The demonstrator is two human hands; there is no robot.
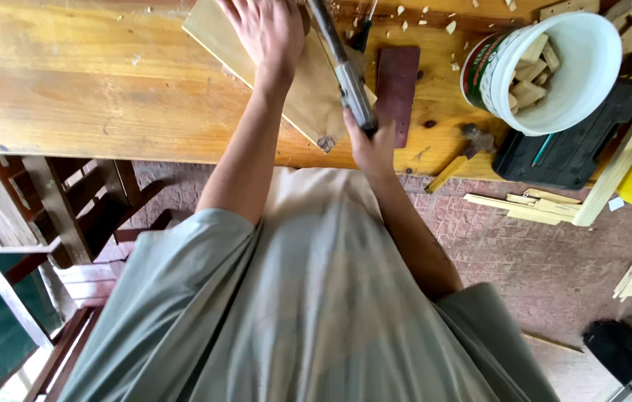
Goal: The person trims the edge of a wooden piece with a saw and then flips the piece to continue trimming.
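1. The wooden board (308,82) lay at an angle across the workbench (92,89), its near corner jutting to the bench's near edge, well left of the white bucket (554,67) of wood offcuts.
2. The left hand (267,30) pressed flat on the board's far part, fingers spread, palm down, arm stretched straight out from the shoulder.
3. The right hand (371,145) was wrapped tight around the handle of a long metal tool (342,67), which ran away from the body over the board; its working end was cut off at the frame's top, so I could not tell what it was.
4. Judged risk: the tool passed just beside the left wrist, so a slip could strike that hand.
5. The board seemed unclamped; uneven pressure might let it pivot or skid towards the dark red block (396,85) just right of it.
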